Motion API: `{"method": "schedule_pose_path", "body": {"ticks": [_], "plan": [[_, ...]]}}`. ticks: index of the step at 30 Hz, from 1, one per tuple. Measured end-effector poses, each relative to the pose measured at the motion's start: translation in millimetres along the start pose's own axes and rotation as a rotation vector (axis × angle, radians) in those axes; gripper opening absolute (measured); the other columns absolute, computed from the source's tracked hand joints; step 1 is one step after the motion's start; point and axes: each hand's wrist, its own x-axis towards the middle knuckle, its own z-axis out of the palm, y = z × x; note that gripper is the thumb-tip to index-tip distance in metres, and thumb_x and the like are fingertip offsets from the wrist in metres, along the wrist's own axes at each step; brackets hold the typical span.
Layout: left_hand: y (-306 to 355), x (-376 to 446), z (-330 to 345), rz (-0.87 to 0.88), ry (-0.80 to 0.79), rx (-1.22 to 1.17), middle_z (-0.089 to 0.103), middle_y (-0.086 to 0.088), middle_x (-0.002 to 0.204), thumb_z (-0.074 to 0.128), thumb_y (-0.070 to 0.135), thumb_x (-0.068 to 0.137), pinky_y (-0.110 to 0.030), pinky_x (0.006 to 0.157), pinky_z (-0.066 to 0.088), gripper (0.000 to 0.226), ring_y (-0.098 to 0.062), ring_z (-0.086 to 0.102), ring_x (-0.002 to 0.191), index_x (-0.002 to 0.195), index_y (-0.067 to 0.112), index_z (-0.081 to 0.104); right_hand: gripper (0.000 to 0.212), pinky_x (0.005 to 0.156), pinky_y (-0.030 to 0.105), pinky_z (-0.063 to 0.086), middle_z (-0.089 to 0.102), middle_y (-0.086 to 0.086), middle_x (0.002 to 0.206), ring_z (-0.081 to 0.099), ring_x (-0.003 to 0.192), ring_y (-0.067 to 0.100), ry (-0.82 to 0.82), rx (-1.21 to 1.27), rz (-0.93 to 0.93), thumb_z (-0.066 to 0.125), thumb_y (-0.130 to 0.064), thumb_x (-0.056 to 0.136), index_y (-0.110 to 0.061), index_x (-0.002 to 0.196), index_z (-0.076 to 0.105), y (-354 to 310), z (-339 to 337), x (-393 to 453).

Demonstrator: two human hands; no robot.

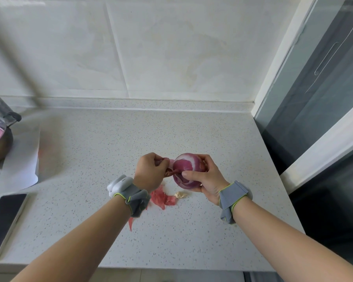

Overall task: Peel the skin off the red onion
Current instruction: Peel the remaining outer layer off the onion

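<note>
Head view: right hand (207, 178) grips red onion (184, 169) above counter (110, 159), tip end toward left hand (151, 171), which pinches skin strip (170, 171); long axis roughly left-right.

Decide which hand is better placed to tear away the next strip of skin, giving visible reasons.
Probably the left hand: it already pinches a loose strip of papery purple-red skin beside the round red onion, while the right hand is occupied cradling the onion.

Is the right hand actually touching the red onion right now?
Touching. The head view shows the right hand wrapped round the red onion, its thumb pressed across the front and its fingers curled over the far side.
</note>
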Motion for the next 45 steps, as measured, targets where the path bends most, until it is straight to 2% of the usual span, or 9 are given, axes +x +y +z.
{"method": "schedule_pose_path", "body": {"ticks": [3, 6, 17, 22, 28, 31, 34, 39, 45], "plan": [[-6.8, -3.9, 6.6, -0.130, 0.025, -0.292, 0.065, -0.014, 0.067, 0.059, 0.005, 0.085, -0.040, 0.072, 0.057, 0.011, -0.032, 0.069, 0.068, 0.075, 0.004, 0.057, 0.043, 0.071, 0.042, 0.056, 0.059, -0.002, 0.101, 0.062, 0.087, 0.019, 0.031, 0.119, -0.003, 0.071, 0.004, 0.072, -0.024, 0.098, 0.051, 3.3, 1.8, -0.5], [-12.5, -8.4, 12.7, -0.190, 0.067, -0.419, 0.070, -0.018, 0.076, 0.060, 0.005, 0.084, -0.043, 0.083, 0.056, 0.007, -0.031, 0.071, 0.077, 0.084, -0.002, 0.059, 0.040, 0.076, 0.045, 0.054, 0.060, -0.003, 0.099, 0.063, 0.086, 0.019, 0.046, 0.190, -0.001, 0.069, 0.003, 0.075, -0.024, 0.098, 0.049, 7.6, 4.6, -0.6], [-16.4, -22.8, 14.7, -0.011, 0.187, -0.316, 0.067, -0.005, 0.071, 0.057, 0.004, 0.087, -0.014, 0.051, 0.054, 0.008, 0.002, 0.065, 0.049, 0.081, 0.000, 0.053, 0.044, 0.067, 0.038, 0.058, 0.053, 0.005, 0.113, 0.061, 0.091, 0.022, 0.185, 0.393, 0.066, 0.069, -0.008, 0.079, -0.018, 0.111, 0.042, 11.4, 20.3, 5.1], [-17.8, -31.4, 11.4, 0.080, 0.149, -0.265, 0.066, 0.000, 0.070, 0.058, 0.004, 0.085, -0.016, 0.055, 0.055, 0.015, 0.003, 0.066, 0.054, 0.072, 0.008, 0.051, 0.045, 0.069, 0.039, 0.058, 0.053, 0.007, 0.118, 0.062, 0.089, 0.021, 0.230, 0.381, 0.080, 0.071, -0.008, 0.078, -0.018, 0.112, 0.042, 11.0, 23.9, 9.7], [-22.0, -42.1, 5.4, 0.193, 0.074, -0.151, 0.068, -0.002, 0.075, 0.058, 0.008, 0.086, -0.037, 0.069, 0.059, 0.014, -0.010, 0.070, 0.075, 0.076, -0.001, 0.053, 0.048, 0.070, 0.039, 0.058, 0.054, 0.010, 0.124, 0.063, 0.094, 0.025, 0.278, 0.377, 0.069, 0.073, -0.008, 0.076, -0.017, 0.112, 0.042, 12.7, 25.7, 14.2], [-23.3, -46.3, 3.9, 0.288, 0.050, -0.074, 0.067, 0.003, 0.073, 0.058, 0.006, 0.086, -0.033, 0.068, 0.059, 0.012, -0.006, 0.069, 0.075, 0.076, 0.002, 0.054, 0.042, 0.084, 0.046, 0.056, 0.052, 0.008, 0.122, 0.061, 0.104, 0.026, 0.327, 0.378, 0.057, 0.074, -0.009, 0.075, -0.022, 0.102, 0.044, 14.6, 27.0, 18.9], [-22.0, -50.4, 4.3, 0.360, 0.005, -0.032, 0.063, 0.015, 0.073, 0.056, 0.005, 0.086, -0.022, 0.065, 0.057, 0.021, 0.001, 0.066, 0.081, 0.071, 0.019, 0.051, 0.040, 0.077, 0.040, 0.057, 0.049, 0.005, 0.123, 0.059, 0.108, 0.026, 0.361, 0.411, 0.069, 0.073, -0.011, 0.076, -0.024, 0.097, 0.041, 13.5, 23.4, 21.7], [-27.6, -35.8, 1.6, 0.208, 0.054, -0.086, 0.066, 0.007, 0.075, 0.057, 0.008, 0.086, -0.028, 0.056, 0.058, 0.008, -0.013, 0.069, 0.067, 0.079, 0.009, 0.056, 0.050, 0.063, 0.040, 0.058, 0.048, 0.012, 0.125, 0.059, 0.092, 0.023, 0.323, 0.481, 0.167, 0.069, -0.017, 0.080, -0.012, 0.121, 0.040, 7.7, 10.0, 19.6], [-72.0, 17.1, 15.5, 0.100, -0.079, 0.462, 0.065, -0.005, 0.085, 0.049, 0.026, 0.091, -0.027, 0.067, 0.046, 0.026, -0.018, 0.057, 0.073, 0.084, 0.009, 0.067, 0.058, 0.053, 0.035, 0.058, 0.050, 0.016, 0.133, 0.060, 0.095, 0.027, 0.220, 0.566, 0.208, 0.067, -0.019, 0.081, -0.012, 0.133, 0.043, 15.1, 2.1, 17.3]]}}
